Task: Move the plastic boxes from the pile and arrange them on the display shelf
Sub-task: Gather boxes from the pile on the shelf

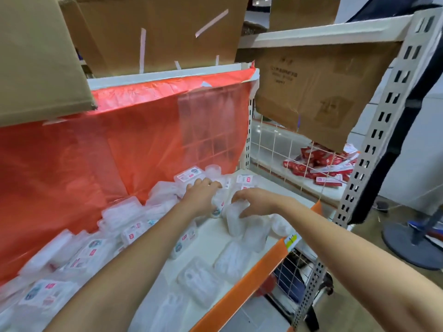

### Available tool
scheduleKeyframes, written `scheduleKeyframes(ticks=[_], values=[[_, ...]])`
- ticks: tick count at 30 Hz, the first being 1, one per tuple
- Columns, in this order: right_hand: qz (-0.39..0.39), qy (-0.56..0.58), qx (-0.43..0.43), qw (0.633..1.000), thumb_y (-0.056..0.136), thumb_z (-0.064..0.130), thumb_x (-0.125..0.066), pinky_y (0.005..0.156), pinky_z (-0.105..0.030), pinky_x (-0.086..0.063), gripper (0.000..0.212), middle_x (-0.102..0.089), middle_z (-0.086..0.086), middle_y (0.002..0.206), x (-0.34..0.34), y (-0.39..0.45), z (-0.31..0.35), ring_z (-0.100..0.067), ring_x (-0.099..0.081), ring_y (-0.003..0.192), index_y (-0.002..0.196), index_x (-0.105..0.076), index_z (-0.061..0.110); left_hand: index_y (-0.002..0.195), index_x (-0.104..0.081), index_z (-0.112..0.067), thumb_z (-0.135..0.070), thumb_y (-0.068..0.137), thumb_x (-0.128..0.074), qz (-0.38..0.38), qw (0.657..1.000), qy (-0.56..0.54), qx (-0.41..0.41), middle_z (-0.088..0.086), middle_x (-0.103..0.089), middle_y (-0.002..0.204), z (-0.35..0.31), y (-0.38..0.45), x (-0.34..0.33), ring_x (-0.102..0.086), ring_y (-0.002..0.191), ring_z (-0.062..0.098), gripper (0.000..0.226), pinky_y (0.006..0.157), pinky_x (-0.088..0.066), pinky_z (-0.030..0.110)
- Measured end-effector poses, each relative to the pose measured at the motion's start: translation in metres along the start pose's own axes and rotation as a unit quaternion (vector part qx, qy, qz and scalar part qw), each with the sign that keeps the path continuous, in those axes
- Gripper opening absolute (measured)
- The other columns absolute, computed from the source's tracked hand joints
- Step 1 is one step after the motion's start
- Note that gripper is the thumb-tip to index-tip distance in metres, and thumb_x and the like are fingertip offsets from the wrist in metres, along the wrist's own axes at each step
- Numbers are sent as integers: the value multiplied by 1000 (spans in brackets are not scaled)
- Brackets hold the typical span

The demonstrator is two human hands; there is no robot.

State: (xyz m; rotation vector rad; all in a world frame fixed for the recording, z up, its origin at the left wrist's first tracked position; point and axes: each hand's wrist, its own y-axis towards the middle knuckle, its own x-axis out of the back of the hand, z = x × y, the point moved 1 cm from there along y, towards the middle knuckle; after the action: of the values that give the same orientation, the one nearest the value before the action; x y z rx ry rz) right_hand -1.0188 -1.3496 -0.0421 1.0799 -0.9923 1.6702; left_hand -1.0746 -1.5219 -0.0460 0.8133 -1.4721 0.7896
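i think step now: sorting boxes at far end of display shelf [261, 262]. pile of plastic boxes [100, 238] lies along red sheet [96, 152]. next move needs firm hold, then neat row. left hand [202, 196] reaches flat onto boxes, fingers spread. right hand [251, 202] fingers curled round clear box [236, 221].

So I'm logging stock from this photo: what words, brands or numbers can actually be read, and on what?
No text here is legible.
Box labels: red and white stickers, print blurred.
Hanging carton: faint dark print, too blurred to read.
Red packets on the next shelf: white marks, too small.
Yellow tag on the shelf edge: dark marks, unreadable.
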Motion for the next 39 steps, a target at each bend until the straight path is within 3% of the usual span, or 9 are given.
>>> scheduleKeyframes(ticks=[5,10,14,19,22,25,30,34,39], values=[[-41,141,12,989,87,28,-65,66,-22,-38,28,-50,5,92,11,10,-8,-14,-48,83,107,-52,12,132,-40,-27,-23,78,-67,-14,1000,-16,13,5,-43,130,-3,-8,0,-35,123,24,60,96,-26,36],[-48,399,8,916,89,20,-63,65,-22,-51,16,-54,0,92,14,13,-11,-12,-57,82,97,-52,12,134,-44,-27,-27,75,-71,-75,987,-126,66,6,-44,130,2,-23,3,-41,123,25,64,100,-35,34],[-52,543,13,838,91,18,-61,65,-25,-54,32,-62,-12,107,12,16,-5,-18,-66,84,119,-50,5,131,-49,-26,-23,74,-77,-141,943,-281,111,4,-41,127,8,-48,16,-49,111,18,64,92,-39,23],[-48,626,42,777,92,15,-58,59,-25,-55,29,-56,1,100,8,13,11,-12,-63,74,117,-53,30,124,-52,-37,-20,80,-74,-184,873,-427,147,-2,-43,126,16,-83,28,-52,84,11,52,61,-45,8],[-21,661,64,747,93,12,-56,58,-24,-55,29,-56,10,107,5,12,18,-7,-61,79,118,-54,28,115,-53,-49,-30,72,-77,-209,825,-501,157,-8,-47,132,19,-99,27,-57,107,18,52,71,-47,21],[31,698,72,712,90,8,-59,59,-24,-56,34,-55,10,112,1,10,24,-11,-56,76,120,-57,25,114,-54,-52,-28,73,-76,-235,789,-544,162,-14,-51,133,19,-110,23,-59,107,19,52,77,-49,35],[118,735,113,659,71,0,-65,75,-28,-57,59,-61,-7,113,-6,6,29,-24,-60,95,126,-53,17,118,-52,-43,-18,84,-70,-252,756,-584,157,-20,-50,130,13,-118,19,-58,96,-6,45,77,-47,16],[114,728,131,663,78,-9,-60,75,-26,-57,54,-62,-7,116,-7,0,30,-18,-68,87,126,-53,13,120,-52,-34,-10,87,-65,-253,744,-597,162,-19,-51,122,6,-119,18,-56,98,-6,43,65,-44,3],[50,718,66,691,90,25,-55,68,-25,-57,13,-58,-4,93,-2,-2,29,-18,-66,78,99,-62,18,124,-53,-27,-9,86,-66,-246,735,-606,179,-7,-61,115,2,-120,13,-62,93,2,44,57,-43,4]])
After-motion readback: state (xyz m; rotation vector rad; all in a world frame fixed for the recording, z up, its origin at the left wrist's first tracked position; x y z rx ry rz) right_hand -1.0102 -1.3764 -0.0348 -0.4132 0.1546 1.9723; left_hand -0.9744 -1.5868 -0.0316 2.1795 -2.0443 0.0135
